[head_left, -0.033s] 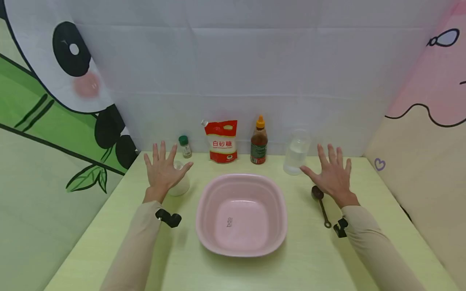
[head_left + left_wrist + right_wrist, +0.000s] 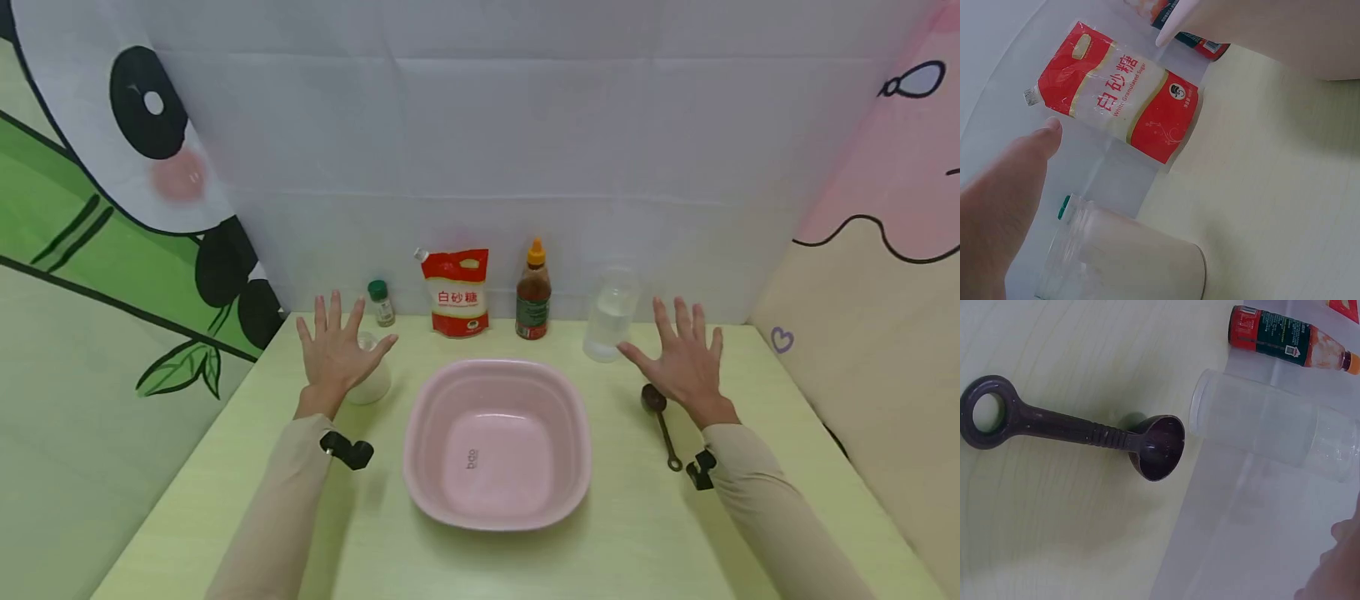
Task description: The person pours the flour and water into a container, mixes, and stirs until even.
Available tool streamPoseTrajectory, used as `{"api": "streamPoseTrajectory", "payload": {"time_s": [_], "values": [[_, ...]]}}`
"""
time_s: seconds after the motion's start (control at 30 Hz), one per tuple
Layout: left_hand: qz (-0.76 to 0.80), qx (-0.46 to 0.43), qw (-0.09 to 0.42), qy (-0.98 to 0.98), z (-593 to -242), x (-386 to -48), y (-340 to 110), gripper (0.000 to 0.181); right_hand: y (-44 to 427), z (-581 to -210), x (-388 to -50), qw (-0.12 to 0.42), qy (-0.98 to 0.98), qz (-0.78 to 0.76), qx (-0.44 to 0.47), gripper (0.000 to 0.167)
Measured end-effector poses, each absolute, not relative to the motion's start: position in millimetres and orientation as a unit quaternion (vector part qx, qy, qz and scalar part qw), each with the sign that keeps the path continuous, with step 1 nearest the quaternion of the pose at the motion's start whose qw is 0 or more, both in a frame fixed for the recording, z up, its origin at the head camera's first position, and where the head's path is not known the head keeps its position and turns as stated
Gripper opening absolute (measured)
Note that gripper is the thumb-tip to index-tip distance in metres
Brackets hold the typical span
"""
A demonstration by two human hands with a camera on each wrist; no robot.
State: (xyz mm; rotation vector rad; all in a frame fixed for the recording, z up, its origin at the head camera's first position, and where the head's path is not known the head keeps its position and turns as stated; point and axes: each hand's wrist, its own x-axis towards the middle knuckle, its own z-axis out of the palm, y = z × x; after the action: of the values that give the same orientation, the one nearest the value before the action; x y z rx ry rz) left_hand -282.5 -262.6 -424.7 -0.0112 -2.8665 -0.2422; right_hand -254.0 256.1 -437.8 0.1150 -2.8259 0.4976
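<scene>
My left hand (image 2: 335, 358) is held with straight, spread fingers over the left of the table, holding nothing. Partly hidden behind it is a clear jar (image 2: 1135, 256) with pale contents. My right hand (image 2: 686, 364), fingers also spread, holds nothing. Close by it are a dark brown measuring spoon (image 2: 1160, 447) lying on the table and a clear container (image 2: 612, 317) of see-through liquid. Between the hands sits a pink basin (image 2: 497, 518) with nothing in it. Behind it stand a red and white bag of white granulated sugar (image 2: 459, 293) and a sauce bottle (image 2: 533, 292) with an orange cap.
A small green-capped shaker bottle (image 2: 381, 303) stands at the back left, near the white cloth backdrop (image 2: 480, 133). Printed cloth walls flank the pale wooden table (image 2: 495, 571) on both sides.
</scene>
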Motion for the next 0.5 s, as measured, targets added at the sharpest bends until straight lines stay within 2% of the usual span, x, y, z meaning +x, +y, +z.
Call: {"api": "streamPoseTrajectory", "payload": {"time_s": [0.33, 0.5], "values": [[-0.103, 0.007, 0.131, -0.986, -427, -274, -266, 0.093, 251, -440, -244, 0.121, -0.971, 0.199, 0.047, 0.098], [-0.133, 0.005, 0.143, -0.981, -425, -273, -268, 0.092, 245, -430, -236, 0.135, -0.953, 0.260, 0.076, 0.093]]}}
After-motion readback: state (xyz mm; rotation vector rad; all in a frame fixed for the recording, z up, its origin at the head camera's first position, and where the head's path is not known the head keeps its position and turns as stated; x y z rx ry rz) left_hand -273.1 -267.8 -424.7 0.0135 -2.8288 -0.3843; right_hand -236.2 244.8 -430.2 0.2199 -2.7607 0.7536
